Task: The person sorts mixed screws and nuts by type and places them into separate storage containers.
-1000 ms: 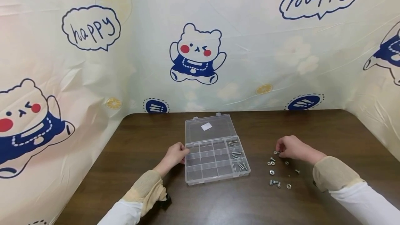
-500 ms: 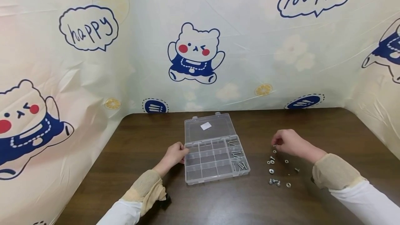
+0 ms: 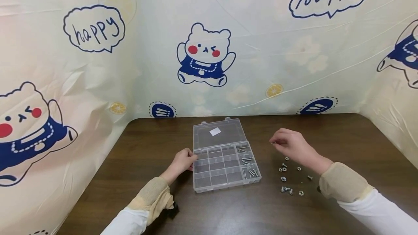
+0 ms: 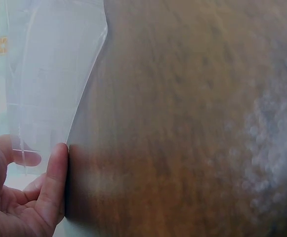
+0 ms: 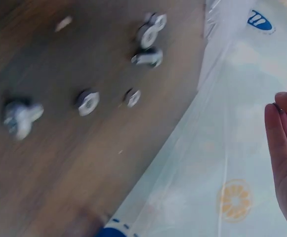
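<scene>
A clear plastic compartment box (image 3: 225, 187) lies with its lid laid back, long screws (image 3: 253, 173) in its right-hand column. My left hand (image 3: 180, 163) grips the box's left edge; in the left wrist view the thumb and fingers (image 4: 59, 163) close on the clear wall. Raised over the table to the right of the box, my right hand (image 3: 295, 148) pinches a small metal piece (image 5: 277, 107) between thumb and fingertip. Only a sliver of that piece shows, so I cannot tell its kind.
Loose hardware lies right of the box: a flange nut (image 3: 283, 179), a hex nut (image 3: 286, 159), a lone screw (image 3: 310, 177) and a cluster of short bolts (image 3: 286, 189). The lid (image 3: 228, 133) extends toward the printed curtain (image 3: 261, 64) behind the brown table (image 3: 156, 130).
My right hand has lifted from among the loose nuts and screws and moved left toward the box, pinching the small metal piece. The left hand keeps its hold on the box edge.
</scene>
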Demonstrator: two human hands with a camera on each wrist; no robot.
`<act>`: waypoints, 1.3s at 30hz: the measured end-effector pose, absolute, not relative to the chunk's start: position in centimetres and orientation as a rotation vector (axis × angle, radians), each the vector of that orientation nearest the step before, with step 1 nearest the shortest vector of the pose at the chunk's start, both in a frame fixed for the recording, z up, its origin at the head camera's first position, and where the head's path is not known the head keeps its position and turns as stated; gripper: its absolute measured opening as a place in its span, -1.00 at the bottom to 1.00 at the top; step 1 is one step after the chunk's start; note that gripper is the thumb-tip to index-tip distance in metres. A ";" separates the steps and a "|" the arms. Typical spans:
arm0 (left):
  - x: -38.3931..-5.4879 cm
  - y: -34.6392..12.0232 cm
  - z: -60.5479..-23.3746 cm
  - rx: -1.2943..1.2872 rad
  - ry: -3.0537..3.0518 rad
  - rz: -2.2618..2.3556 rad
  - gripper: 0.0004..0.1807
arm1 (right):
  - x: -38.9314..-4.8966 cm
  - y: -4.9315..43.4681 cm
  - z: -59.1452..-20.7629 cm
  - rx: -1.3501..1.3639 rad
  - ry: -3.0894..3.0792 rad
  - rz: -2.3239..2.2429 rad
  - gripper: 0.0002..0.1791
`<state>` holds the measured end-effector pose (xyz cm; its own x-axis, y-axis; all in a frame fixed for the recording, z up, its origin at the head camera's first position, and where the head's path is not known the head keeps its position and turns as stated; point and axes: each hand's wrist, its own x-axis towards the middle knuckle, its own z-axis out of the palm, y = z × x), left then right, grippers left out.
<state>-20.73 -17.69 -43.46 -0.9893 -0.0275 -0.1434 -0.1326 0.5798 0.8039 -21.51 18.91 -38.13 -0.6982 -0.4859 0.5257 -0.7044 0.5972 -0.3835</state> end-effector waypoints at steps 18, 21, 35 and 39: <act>-20.7 -17.7 -43.6 -0.148 2.693 1.388 -0.88 | -21.2 14.1 -37.4 1.077 -2.211 0.969 -0.76; -20.7 -17.7 -43.6 -0.144 2.684 1.391 -0.88 | -21.1 13.5 -37.4 1.089 -2.234 0.980 -0.74; -20.7 -17.7 -43.2 -0.138 2.688 1.373 -0.90 | -22.2 10.6 -37.6 1.225 -2.336 0.934 -0.83; -20.7 -17.7 -43.3 -0.142 2.695 1.360 -0.89 | -22.9 10.0 -37.6 1.271 -2.359 0.902 -0.85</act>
<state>-20.70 -17.67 -43.26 -0.9885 -0.0302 -0.1481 -0.1371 0.5919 0.7943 -22.85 10.01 -37.64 -0.5568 -0.6332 0.5376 -0.8304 0.4071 -0.3804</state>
